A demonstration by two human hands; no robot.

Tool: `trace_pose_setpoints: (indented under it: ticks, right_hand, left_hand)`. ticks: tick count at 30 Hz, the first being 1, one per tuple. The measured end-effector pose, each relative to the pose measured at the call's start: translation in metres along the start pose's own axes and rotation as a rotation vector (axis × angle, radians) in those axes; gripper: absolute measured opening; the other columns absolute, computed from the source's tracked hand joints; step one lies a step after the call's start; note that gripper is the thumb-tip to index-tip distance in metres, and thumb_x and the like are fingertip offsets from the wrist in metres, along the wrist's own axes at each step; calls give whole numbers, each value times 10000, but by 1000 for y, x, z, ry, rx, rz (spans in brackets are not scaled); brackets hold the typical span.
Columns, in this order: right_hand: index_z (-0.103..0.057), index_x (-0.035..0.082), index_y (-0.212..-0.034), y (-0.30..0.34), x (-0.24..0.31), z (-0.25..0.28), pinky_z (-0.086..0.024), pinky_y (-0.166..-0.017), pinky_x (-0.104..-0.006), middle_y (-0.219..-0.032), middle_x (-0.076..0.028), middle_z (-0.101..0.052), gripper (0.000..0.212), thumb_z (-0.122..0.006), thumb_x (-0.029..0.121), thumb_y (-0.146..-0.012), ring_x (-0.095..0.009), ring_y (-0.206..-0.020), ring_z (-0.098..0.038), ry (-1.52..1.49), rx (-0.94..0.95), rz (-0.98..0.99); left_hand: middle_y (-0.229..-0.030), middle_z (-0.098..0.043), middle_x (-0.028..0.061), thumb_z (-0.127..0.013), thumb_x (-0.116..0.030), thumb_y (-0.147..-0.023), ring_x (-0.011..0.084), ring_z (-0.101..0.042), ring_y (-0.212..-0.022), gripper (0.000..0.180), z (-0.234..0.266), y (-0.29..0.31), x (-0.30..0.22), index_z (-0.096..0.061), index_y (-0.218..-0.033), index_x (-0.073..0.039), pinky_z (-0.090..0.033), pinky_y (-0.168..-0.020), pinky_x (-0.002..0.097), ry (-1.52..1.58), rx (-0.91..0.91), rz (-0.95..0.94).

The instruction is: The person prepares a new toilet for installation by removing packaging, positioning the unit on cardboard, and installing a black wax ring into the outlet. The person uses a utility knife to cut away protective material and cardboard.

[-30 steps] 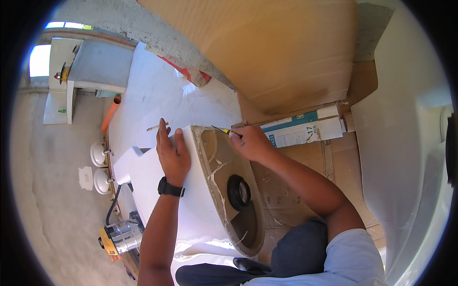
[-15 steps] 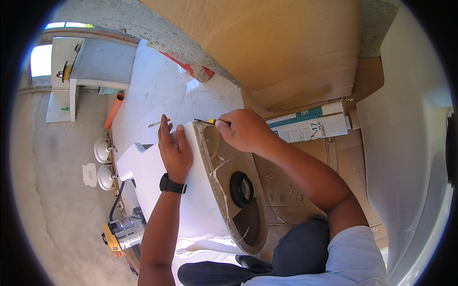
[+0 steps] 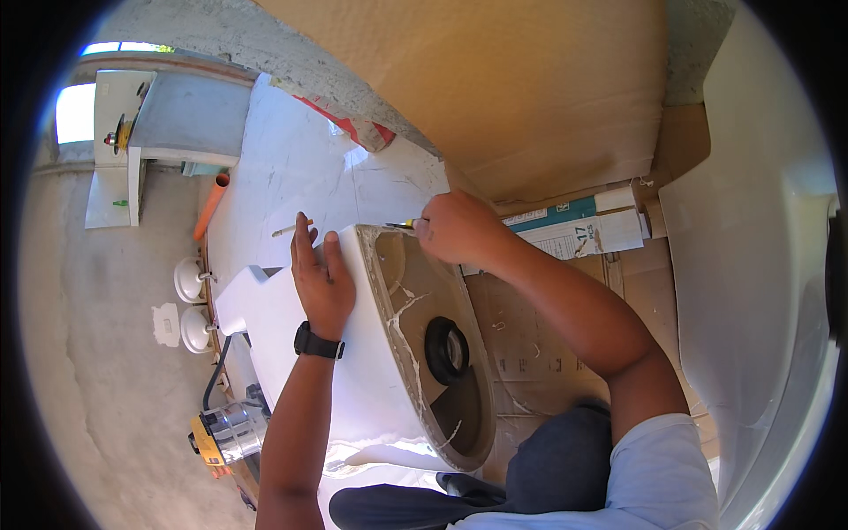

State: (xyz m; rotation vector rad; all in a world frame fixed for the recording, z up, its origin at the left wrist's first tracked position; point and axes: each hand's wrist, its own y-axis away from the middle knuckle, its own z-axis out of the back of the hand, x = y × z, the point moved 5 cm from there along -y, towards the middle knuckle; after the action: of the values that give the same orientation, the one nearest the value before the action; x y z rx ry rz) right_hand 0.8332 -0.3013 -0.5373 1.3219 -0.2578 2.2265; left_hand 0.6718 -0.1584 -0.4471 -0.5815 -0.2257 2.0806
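Observation:
A white ceramic toilet (image 3: 291, 353) lies on its side, its hollow base facing right. Strips of old pale sealant (image 3: 408, 305) cling to the base rim, and a black rubber ring (image 3: 447, 351) surrounds the outlet inside. My left hand (image 3: 323, 283), wearing a black watch on its wrist, rests with fingers stretched along the toilet's upper side near the far end. In my closed right hand (image 3: 464, 228) is a small scraping tool (image 3: 404, 224) with a thin dark blade and some yellow on it. Its blade is at the far edge of the base rim; most of the handle is hidden.
Cardboard (image 3: 530, 353) lies under the toilet's right side. A flat printed carton (image 3: 574, 228) sits beyond my right forearm, and a large white curved basin-like piece (image 3: 751, 265) stands at right. At left are an orange pipe (image 3: 212, 208) and a yellow-and-silver vacuum-like machine (image 3: 234, 433).
My right hand has moved a little right and slightly up with the tool, its blade sliding rightward along the rim's far edge. My left hand has stayed nearly still.

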Motion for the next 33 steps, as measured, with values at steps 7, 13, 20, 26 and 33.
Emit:
trace_pose_setpoints:
  ticks: [7, 13, 20, 26, 33]
  right_hand:
    - [-730, -24, -858, 22, 9, -7, -532, -763, -533, -803, -267, -680, 314, -600, 239, -969, -460, -794, -664, -288, -177, 154]
    - [-743, -6, -857, 28, -24, -34, -561, -783, -530, -796, -269, -693, 315, -590, 238, -984, -465, -785, -685, -278, -226, 90]
    - [-740, -1, -1033, 29, -23, -48, -527, -724, -479, -834, -262, -690, 294, -596, 254, -1005, -444, -781, -664, -383, -221, 132]
    - [-739, -1, -1077, 29, -54, -60, -529, -745, -488, -881, -267, -697, 308, -596, 263, -1004, -452, -812, -671, -292, -224, 28]
    - [-740, -3, -900, 20, -41, -57, -552, -771, -531, -859, -255, -704, 283, -601, 235, -961, -452, -826, -681, -395, -290, 184]
  left_hand:
    - [-1407, -576, 292, -553, -237, -1076, 408, -619, -1253, 576, 0, 0, 1, -399, -1541, 68, -499, -1038, 465, -22, 18, 12]
    - [-1406, -579, 289, -550, -241, -1078, 408, -619, -1251, 579, 1, 0, -1, -396, -1544, 66, -499, -1037, 462, 1, -1, -22]
    - [-1418, -572, 286, -546, -240, -1080, 401, -620, -1250, 570, -1, 1, 3, -404, -1546, 55, -500, -1035, 462, -4, -3, -9]
    - [-1423, -570, 284, -546, -257, -1081, 400, -623, -1248, 576, 0, 1, 1, -407, -1545, 54, -504, -1030, 462, -6, -11, -14]
    - [-1426, -570, 283, -542, -251, -1082, 399, -623, -1252, 571, 0, 1, 1, -406, -1544, 56, -506, -1030, 465, -8, 3, -6]
